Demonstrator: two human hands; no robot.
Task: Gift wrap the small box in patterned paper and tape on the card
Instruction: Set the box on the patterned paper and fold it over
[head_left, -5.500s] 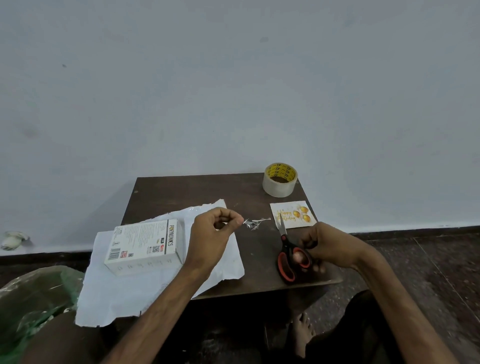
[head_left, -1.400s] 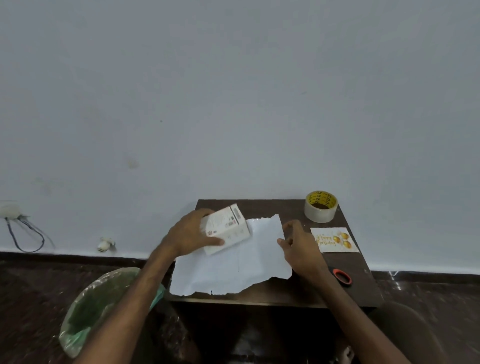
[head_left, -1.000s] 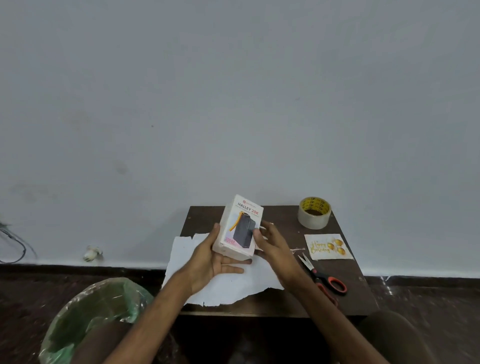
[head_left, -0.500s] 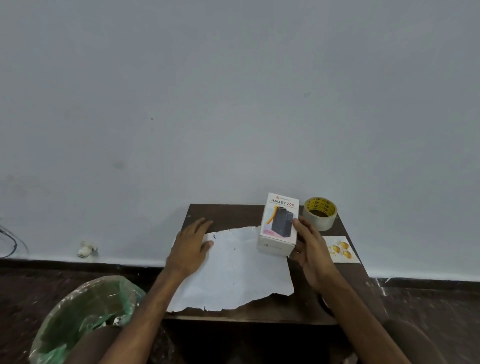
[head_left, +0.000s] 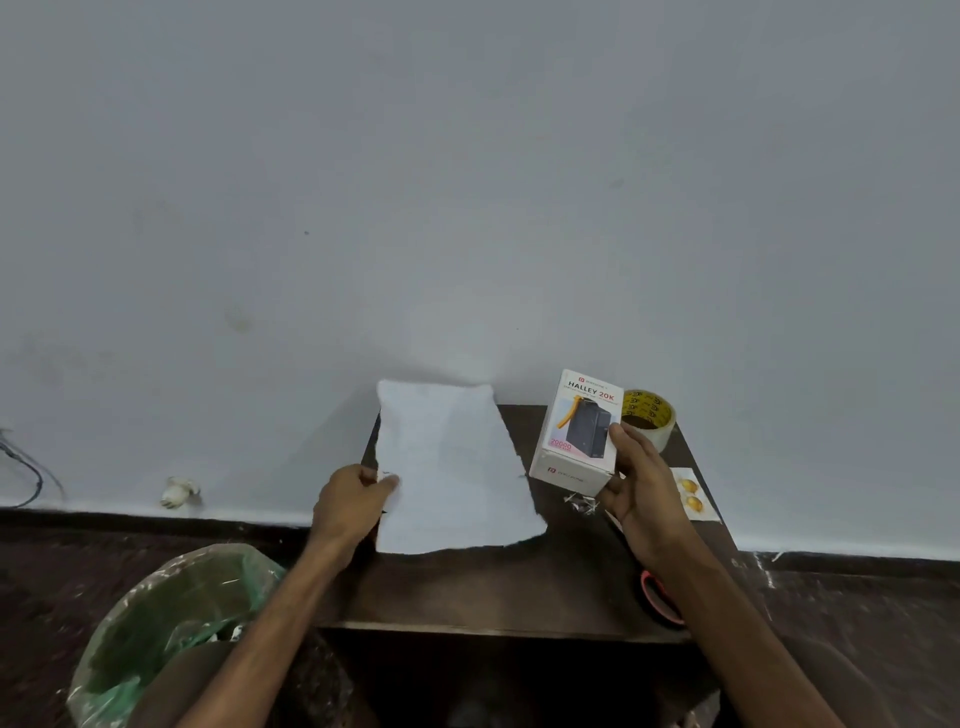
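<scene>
1. Paper (head_left: 452, 467) is the reference point: a white-faced sheet with a ragged edge. Its near end lies on the table (head_left: 493, 587) and its far end is lifted up in front of the wall. No pattern shows on this side.
2. The left hand (head_left: 350, 501) is at the paper's left edge, fingers and thumb pinched onto it. That pinch looks to be what holds the sheet raised.
3. The right hand (head_left: 644, 493) is right of the paper, wrapped round the small box (head_left: 579, 426) with the thumb on its printed face. The box looks held clear of the table, just beside the paper's right edge.
4. The key relation is that the box sits to the right of the sheet, long axis pointing away from the person and roughly in line with the paper's length. The right hand already carries it, so the likely move is a short leftward carry onto the middle of the paper.
5. Further right of the paper, the tape roll (head_left: 652, 415) sits behind the box. The card (head_left: 696, 499) is partly hidden by the right hand, and a red scissors handle (head_left: 657, 597) peeks out by the forearm.
6. The wrapping has barely begun. The sheet probably needs to lie flat before the box lands, or it may crease.
</scene>
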